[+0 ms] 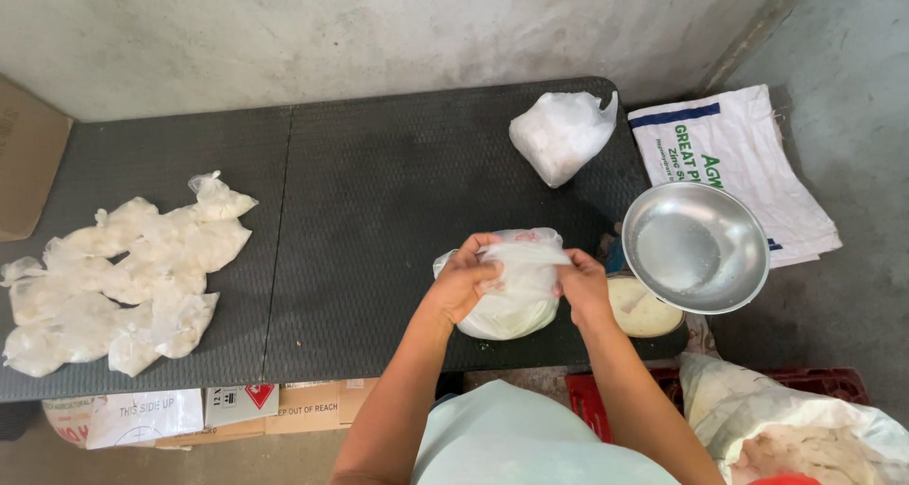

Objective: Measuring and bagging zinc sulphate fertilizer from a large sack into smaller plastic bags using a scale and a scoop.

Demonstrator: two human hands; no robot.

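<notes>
A clear plastic bag of white powder (pixel 511 305) rests on the black table (pixel 379 172) near its front edge. My left hand (pixel 464 278) grips the bag's top from the left. My right hand (pixel 582 286) pinches the gathered plastic from the right. Both hands are closed on the bag's neck.
Several tied bags of white powder (pixel 123 277) lie at the table's left end. Another filled bag (pixel 561 134) sits at the back right. A steel bowl (pixel 694 248) stands on a scale at the right, by a white woven sack (pixel 739 163). Cardboard boxes (pixel 275 404) lie below; an open sack (pixel 805 433) at lower right.
</notes>
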